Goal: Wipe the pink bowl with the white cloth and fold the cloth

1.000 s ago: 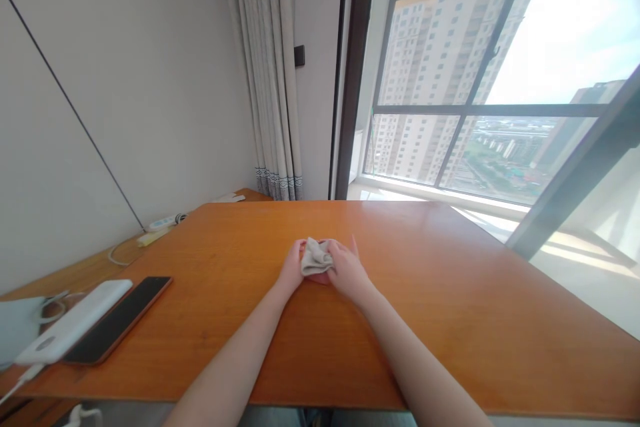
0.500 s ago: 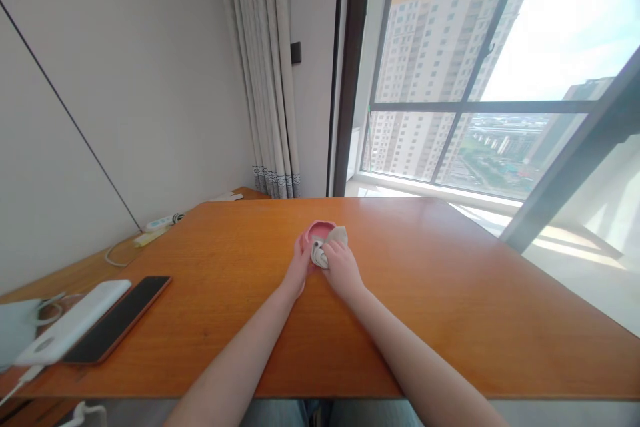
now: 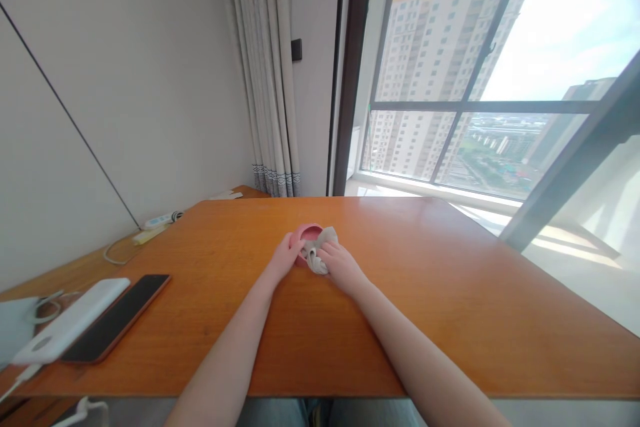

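Over the middle of the wooden table, my left hand (image 3: 285, 256) is closed on the left side of a pink bowl-like dish (image 3: 309, 232), whose hollow faces me at a tilt. A bunched, pale grey-white cloth (image 3: 317, 261) is in my right hand (image 3: 342, 265), its fingers closed around it. The cloth lies against the inside and right edge of the dish, and one corner sticks up above my right fingers. Cloth and fingers hide the dish's lower right part.
A black phone (image 3: 117, 318) and a white power bank (image 3: 73, 320) with a cable lie at the table's left. Behind them, a power strip (image 3: 159, 222) rests by the wall. The wooden table (image 3: 450, 293) ends at its front edge near my lap. A window is at right.
The pink dish has shifted a little left, along with my left hand, which now grips its left side with the wrist further out. The cloth moved slightly left and down with my right hand.
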Action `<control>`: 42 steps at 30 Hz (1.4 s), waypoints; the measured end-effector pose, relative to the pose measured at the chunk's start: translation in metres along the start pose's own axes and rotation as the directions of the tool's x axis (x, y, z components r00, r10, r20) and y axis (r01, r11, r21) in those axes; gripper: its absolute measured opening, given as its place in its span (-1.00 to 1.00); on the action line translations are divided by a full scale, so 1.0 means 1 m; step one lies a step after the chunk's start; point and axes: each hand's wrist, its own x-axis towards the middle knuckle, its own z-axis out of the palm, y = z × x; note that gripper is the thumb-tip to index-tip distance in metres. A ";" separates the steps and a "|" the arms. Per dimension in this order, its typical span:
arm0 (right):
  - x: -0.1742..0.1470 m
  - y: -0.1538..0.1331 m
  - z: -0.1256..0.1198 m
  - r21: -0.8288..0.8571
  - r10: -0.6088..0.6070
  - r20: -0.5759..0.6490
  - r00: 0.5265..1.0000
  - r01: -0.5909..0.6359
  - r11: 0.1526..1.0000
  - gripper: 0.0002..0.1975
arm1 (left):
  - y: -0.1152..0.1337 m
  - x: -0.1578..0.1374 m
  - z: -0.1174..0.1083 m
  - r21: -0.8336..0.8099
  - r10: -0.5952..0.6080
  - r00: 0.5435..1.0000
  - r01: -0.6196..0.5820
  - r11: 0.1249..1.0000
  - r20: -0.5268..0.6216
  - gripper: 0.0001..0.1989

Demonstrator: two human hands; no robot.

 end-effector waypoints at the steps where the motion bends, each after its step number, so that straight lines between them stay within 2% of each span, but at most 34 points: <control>1: -0.001 0.000 -0.001 0.006 -0.020 0.016 1.000 0.020 1.000 -0.92 | 0.001 0.001 -0.003 0.042 -0.004 1.000 0.003 0.999 0.029 -0.67; 3: -0.002 -0.001 -0.002 0.029 -0.001 0.026 1.000 0.000 1.000 -0.93 | 0.002 0.000 -0.002 0.076 -0.011 0.998 0.006 0.997 0.057 -0.64; 6: -0.004 -0.007 0.001 0.074 0.129 -0.035 0.991 -0.126 0.989 -0.91 | 0.002 -0.007 0.013 -0.011 0.054 0.998 -0.054 0.998 -0.030 -0.56; 8: -0.005 -0.010 0.002 0.130 0.227 -0.112 0.967 -0.213 0.968 -0.90 | 0.002 -0.014 0.027 -0.081 0.116 0.989 -0.124 0.989 -0.096 -0.41; 10: -0.006 -0.012 0.003 0.185 0.273 -0.161 0.948 -0.243 0.952 -0.92 | 0.003 -0.021 0.036 -0.105 0.143 0.981 -0.157 0.982 -0.128 -0.29; 13: -0.005 -0.012 0.003 0.200 0.234 -0.185 0.955 -0.196 0.960 -0.94 | 0.005 -0.025 0.036 -0.093 0.169 0.974 -0.184 0.978 -0.148 -0.34; 17: 0.000 -0.013 0.000 0.150 0.135 -0.205 0.969 -0.105 0.983 -0.87 | 0.011 -0.019 0.017 -0.071 0.242 0.961 -0.253 0.965 -0.136 -0.47; 20: 0.002 -0.012 -0.005 0.079 0.036 -0.150 0.988 -0.024 0.997 -0.88 | 0.016 -0.012 0.000 -0.049 0.238 0.964 -0.245 0.968 -0.119 -0.51; 23: -0.002 -0.009 -0.006 0.046 -0.022 -0.050 0.998 0.024 0.999 -0.93 | 0.015 -0.009 -0.005 -0.008 0.229 0.973 -0.229 0.973 -0.019 -0.53; 26: -0.005 -0.006 -0.002 0.096 0.040 -0.017 0.999 -0.038 0.995 -0.94 | 0.011 -0.014 0.006 0.007 0.206 0.978 -0.206 0.979 -0.016 -0.49; 29: -0.006 -0.005 0.002 0.241 0.203 -0.101 0.974 -0.174 0.955 -0.92 | 0.007 -0.023 0.026 -0.020 0.238 0.970 -0.240 0.971 -0.049 -0.32; 31: -0.005 -0.005 0.003 0.356 0.260 -0.150 0.954 -0.193 0.914 -0.91 | 0.006 -0.029 0.036 -0.033 0.286 0.958 -0.287 0.958 -0.031 -0.25; 36: -0.004 -0.011 0.003 0.458 0.248 -0.153 0.957 -0.154 0.875 -0.92 | 0.004 -0.033 0.036 0.038 0.330 0.940 -0.328 0.944 -0.083 -0.37; 39: -0.003 -0.016 0.004 0.438 0.259 -0.154 0.954 -0.169 0.883 -0.89 | 0.004 -0.030 0.028 0.055 0.305 0.948 -0.302 0.952 -0.086 -0.43; 42: -0.003 -0.014 0.002 0.370 0.184 -0.121 0.975 -0.128 0.920 -0.83 | 0.006 -0.023 0.017 0.084 0.322 0.943 -0.315 0.945 -0.084 -0.47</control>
